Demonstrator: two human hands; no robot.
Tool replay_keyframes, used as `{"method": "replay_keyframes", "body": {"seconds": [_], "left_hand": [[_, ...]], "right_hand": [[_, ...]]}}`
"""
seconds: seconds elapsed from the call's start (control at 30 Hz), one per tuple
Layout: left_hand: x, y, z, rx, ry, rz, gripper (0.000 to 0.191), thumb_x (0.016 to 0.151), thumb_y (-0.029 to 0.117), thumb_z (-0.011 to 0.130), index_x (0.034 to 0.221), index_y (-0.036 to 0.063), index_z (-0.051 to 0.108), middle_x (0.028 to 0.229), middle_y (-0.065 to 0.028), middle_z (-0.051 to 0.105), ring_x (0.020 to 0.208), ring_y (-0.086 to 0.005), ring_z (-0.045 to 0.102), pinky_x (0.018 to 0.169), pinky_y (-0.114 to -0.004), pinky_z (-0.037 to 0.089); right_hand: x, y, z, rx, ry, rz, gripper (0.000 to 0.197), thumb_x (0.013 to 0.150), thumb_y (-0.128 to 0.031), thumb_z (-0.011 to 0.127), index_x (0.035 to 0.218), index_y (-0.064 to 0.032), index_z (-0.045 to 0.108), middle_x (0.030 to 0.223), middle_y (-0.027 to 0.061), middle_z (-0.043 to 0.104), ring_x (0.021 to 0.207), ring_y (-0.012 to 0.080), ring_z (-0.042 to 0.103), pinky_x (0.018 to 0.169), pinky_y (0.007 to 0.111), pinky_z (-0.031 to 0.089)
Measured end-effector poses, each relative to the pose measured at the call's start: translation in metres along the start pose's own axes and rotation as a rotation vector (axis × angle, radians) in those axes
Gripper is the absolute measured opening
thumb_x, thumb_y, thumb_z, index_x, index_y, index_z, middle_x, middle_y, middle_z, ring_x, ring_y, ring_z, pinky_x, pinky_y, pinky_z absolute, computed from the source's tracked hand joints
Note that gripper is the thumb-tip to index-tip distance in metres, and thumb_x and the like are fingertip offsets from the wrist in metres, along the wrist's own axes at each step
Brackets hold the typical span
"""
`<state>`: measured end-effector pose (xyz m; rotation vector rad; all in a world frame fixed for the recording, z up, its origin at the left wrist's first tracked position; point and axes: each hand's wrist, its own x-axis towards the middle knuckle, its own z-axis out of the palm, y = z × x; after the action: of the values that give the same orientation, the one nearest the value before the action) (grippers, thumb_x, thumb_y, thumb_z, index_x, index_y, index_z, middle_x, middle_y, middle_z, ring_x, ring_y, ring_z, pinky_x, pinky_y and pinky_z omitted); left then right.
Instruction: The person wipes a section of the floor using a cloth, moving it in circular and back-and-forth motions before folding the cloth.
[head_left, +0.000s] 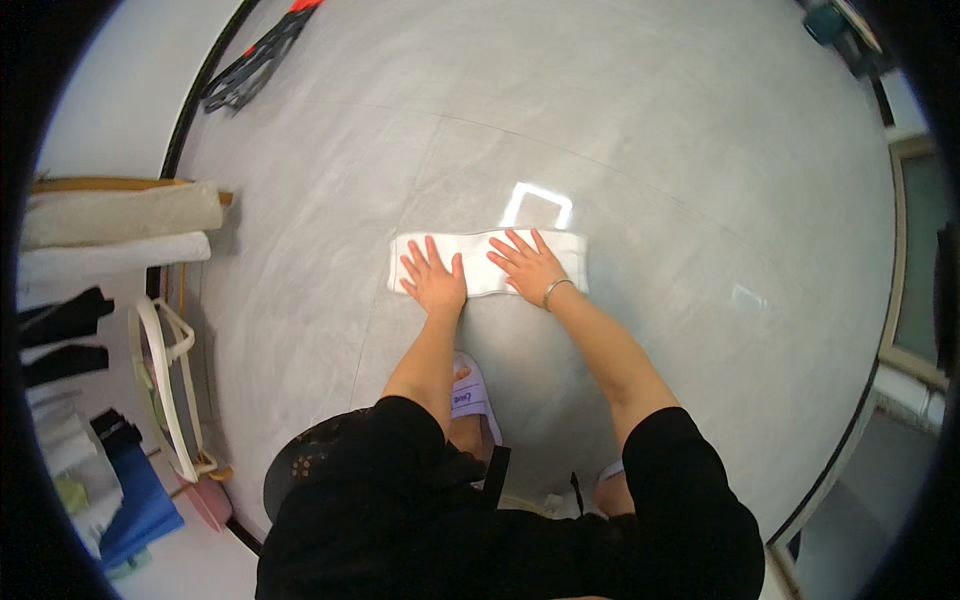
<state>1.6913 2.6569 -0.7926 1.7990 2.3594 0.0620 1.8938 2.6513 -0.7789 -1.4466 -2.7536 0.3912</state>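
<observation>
A white cloth (480, 262), folded into a long rectangle, lies flat on the grey tiled floor (645, 225). My left hand (435, 279) rests palm down on its left half, fingers spread. On the right half, my right hand (532, 268) is also pressed flat with its fingers apart, and a bracelet (555, 291) circles that wrist. Neither hand grips the cloth. The cloth's short ends show beyond both hands. Below the left forearm is a foot in a lilac slipper (469, 394).
Rolled fabric (127, 214) and hanging clothes (64, 319) line the left side. Beside them stand a white plastic frame (169, 382) and a pink basin (206, 504). A black folded object (262, 60) leans at the upper left. A framed door (919, 255) is at the right.
</observation>
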Motion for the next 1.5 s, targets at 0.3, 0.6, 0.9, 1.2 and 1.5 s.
{"method": "replay_keyframes", "body": {"seconds": [0.3, 0.6, 0.9, 1.2, 1.5], "left_hand": [[-0.012, -0.065, -0.017, -0.128, 0.042, 0.602, 0.059, 0.082, 0.037, 0.068, 0.134, 0.0138, 0.051, 0.139, -0.0151, 0.044, 0.129, -0.0356, 0.040, 0.105, -0.053, 0.031], [-0.030, -0.012, 0.028, 0.013, 0.088, 0.311, 0.053, 0.096, 0.029, 0.045, 0.148, 0.0267, 0.036, 0.157, -0.0119, 0.025, 0.144, -0.0408, 0.018, 0.113, -0.059, 0.015], [-0.099, 0.117, 0.031, 0.018, -0.117, 0.653, 0.054, 0.096, 0.030, 0.047, 0.149, 0.0255, 0.034, 0.158, -0.0114, 0.020, 0.144, -0.0407, 0.015, 0.114, -0.058, 0.014], [-0.266, 0.079, 0.030, -0.132, -0.317, 0.888, 0.059, 0.090, 0.029, 0.058, 0.146, 0.0277, 0.039, 0.157, -0.0073, 0.024, 0.144, -0.0371, 0.019, 0.114, -0.056, 0.016], [-0.226, 0.108, 0.041, -0.134, -0.214, 0.753, 0.060, 0.090, 0.028, 0.058, 0.147, 0.0242, 0.039, 0.157, -0.0130, 0.024, 0.142, -0.0428, 0.020, 0.113, -0.060, 0.014]], "right_hand": [[0.009, -0.064, 0.011, 0.395, 0.242, 0.821, 0.074, 0.088, -0.040, 0.062, 0.145, -0.0010, 0.034, 0.156, 0.0198, 0.019, 0.145, 0.0371, 0.015, 0.117, 0.049, 0.014], [0.026, 0.033, -0.002, 0.072, -0.010, 0.391, 0.081, 0.087, -0.066, 0.047, 0.153, -0.0248, 0.023, 0.162, 0.0003, 0.011, 0.149, 0.0251, 0.007, 0.119, 0.048, 0.009], [-0.158, 0.094, 0.006, 0.111, 0.129, 0.776, 0.078, 0.084, -0.060, 0.058, 0.150, -0.0274, 0.032, 0.160, 0.0008, 0.018, 0.148, 0.0283, 0.012, 0.118, 0.051, 0.013], [-0.339, -0.010, 0.040, 0.197, 0.139, 0.916, 0.078, 0.081, -0.047, 0.068, 0.148, -0.0222, 0.036, 0.160, 0.0043, 0.018, 0.147, 0.0326, 0.011, 0.115, 0.059, 0.012], [-0.252, 0.069, 0.022, 0.155, 0.186, 0.737, 0.065, 0.088, -0.051, 0.058, 0.145, -0.0265, 0.039, 0.160, -0.0005, 0.018, 0.147, 0.0278, 0.011, 0.116, 0.057, 0.011]]}}
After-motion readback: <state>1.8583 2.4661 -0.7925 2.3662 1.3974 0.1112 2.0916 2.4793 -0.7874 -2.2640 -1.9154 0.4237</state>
